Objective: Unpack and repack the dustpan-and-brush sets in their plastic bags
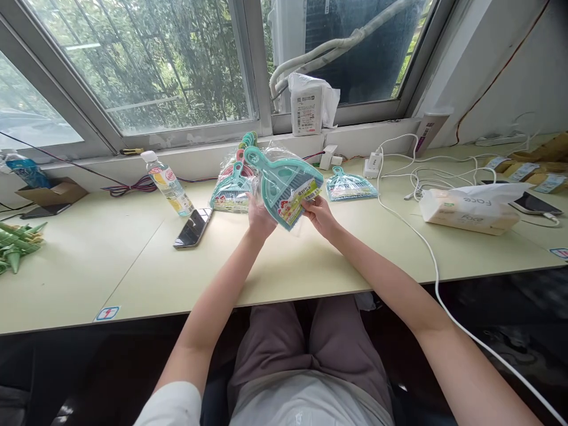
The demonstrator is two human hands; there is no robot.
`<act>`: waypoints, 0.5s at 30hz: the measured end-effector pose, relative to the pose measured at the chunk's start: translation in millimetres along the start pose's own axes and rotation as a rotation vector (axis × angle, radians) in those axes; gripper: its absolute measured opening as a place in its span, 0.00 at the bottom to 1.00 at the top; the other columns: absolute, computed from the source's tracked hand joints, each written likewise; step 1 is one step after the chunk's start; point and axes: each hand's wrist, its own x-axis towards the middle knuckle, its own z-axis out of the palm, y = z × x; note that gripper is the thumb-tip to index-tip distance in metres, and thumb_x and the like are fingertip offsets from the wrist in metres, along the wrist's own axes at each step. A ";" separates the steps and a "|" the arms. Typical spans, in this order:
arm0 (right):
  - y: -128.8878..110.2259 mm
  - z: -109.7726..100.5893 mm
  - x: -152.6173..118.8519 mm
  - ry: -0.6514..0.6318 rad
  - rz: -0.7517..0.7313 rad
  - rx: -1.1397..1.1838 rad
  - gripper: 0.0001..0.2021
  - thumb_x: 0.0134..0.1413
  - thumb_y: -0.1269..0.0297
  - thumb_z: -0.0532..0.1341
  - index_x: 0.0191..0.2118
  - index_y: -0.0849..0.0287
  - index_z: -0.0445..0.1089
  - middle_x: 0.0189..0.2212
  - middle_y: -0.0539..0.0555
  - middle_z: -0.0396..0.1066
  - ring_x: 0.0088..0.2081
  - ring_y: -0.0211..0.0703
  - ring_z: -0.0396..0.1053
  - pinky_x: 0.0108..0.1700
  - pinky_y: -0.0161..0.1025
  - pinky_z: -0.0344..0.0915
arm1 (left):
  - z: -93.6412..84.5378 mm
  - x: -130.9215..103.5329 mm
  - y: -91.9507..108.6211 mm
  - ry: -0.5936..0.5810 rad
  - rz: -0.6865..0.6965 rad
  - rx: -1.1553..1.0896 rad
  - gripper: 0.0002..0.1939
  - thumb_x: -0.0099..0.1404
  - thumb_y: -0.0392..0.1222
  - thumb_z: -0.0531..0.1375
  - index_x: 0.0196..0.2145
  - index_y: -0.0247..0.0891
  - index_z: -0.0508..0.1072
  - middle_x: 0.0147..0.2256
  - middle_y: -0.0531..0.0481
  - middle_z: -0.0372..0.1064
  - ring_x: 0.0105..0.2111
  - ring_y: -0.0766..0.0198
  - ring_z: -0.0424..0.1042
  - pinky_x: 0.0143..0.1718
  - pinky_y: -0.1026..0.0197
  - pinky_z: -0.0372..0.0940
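A teal dustpan-and-brush set [284, 186] in clear plastic wrap is held up above the table, tilted, its handle toward the upper left. My left hand [261, 218] supports it at its lower left edge, fingers partly hidden behind it. At the lower right edge, my right hand [320, 216] pinches the package beside its yellow-green label. Several more wrapped sets [233, 188] lie in a pile behind my left hand. Another wrapped teal set [350, 184] rests on the table to the right.
On the pale table [284, 266] are a bottle [167, 183], a phone [193, 228], a tissue pack [470, 210] and green pointed items [18, 242] at far left. A white cable [412, 228] crosses the right side. A box [307, 111] stands on the sill.
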 end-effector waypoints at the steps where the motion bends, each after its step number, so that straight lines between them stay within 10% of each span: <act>1: -1.0 1.2 -0.1 0.021 -0.024 0.018 0.21 0.37 0.59 0.73 0.39 0.54 0.69 0.40 0.50 0.76 0.44 0.45 0.74 0.47 0.43 0.75 | 2.4 0.2 -1.3 -0.010 0.008 0.000 0.46 0.64 0.72 0.33 0.57 0.34 0.67 0.55 0.37 0.69 0.61 0.44 0.59 0.60 0.41 0.56; 9: -4.4 -1.3 2.8 0.215 -0.097 0.132 0.20 0.37 0.62 0.73 0.36 0.54 0.67 0.39 0.49 0.75 0.47 0.44 0.73 0.51 0.43 0.73 | 7.9 1.8 -14.6 0.016 0.172 0.272 0.33 0.63 0.69 0.49 0.56 0.46 0.67 0.56 0.48 0.67 0.62 0.50 0.60 0.59 0.47 0.60; 15: -6.1 -7.1 7.4 0.136 -0.038 0.115 0.22 0.34 0.62 0.74 0.37 0.54 0.66 0.39 0.49 0.76 0.47 0.45 0.73 0.52 0.44 0.73 | -0.1 7.2 -38.1 0.067 0.157 0.506 0.26 0.63 0.55 0.60 0.56 0.46 0.65 0.55 0.49 0.68 0.57 0.53 0.66 0.56 0.51 0.63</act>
